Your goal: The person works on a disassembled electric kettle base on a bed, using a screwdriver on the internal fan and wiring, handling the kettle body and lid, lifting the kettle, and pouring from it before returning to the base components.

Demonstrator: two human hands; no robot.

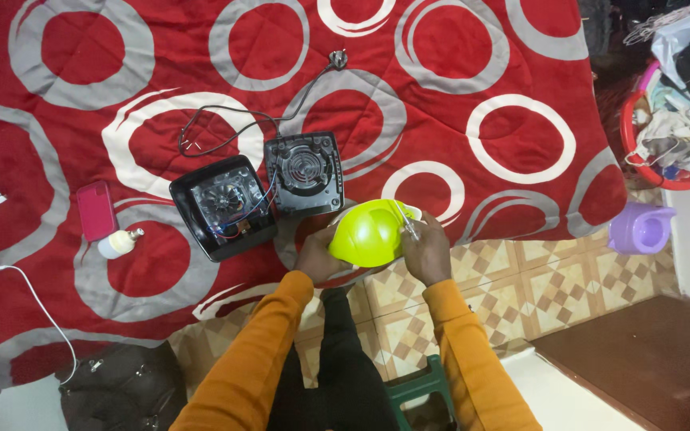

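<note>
From the head camera we look straight down at a bed covered by a red blanket [441, 72] with grey and white rings. Our left hand [317, 257] is cupped around the lower left side of a lime-green dome-shaped plastic shell [367, 233], fingers curled under its edge, holding it just above the blanket's near border. Our right hand [427, 249] rests against the shell's right side and pinches a thin metal tool [405, 219], whose tip lies across the top of the shell. Both sleeves are orange.

Just beyond the shell, two black appliance halves lie open side by side on the blanket: the left housing [221, 207] shows wiring inside, the right housing [305, 174] shows a round fan grille. A black power cord [281, 112] runs away from them to a plug. Further left lie a pink phone [95, 210] and a small white bulb [119, 242].
</note>
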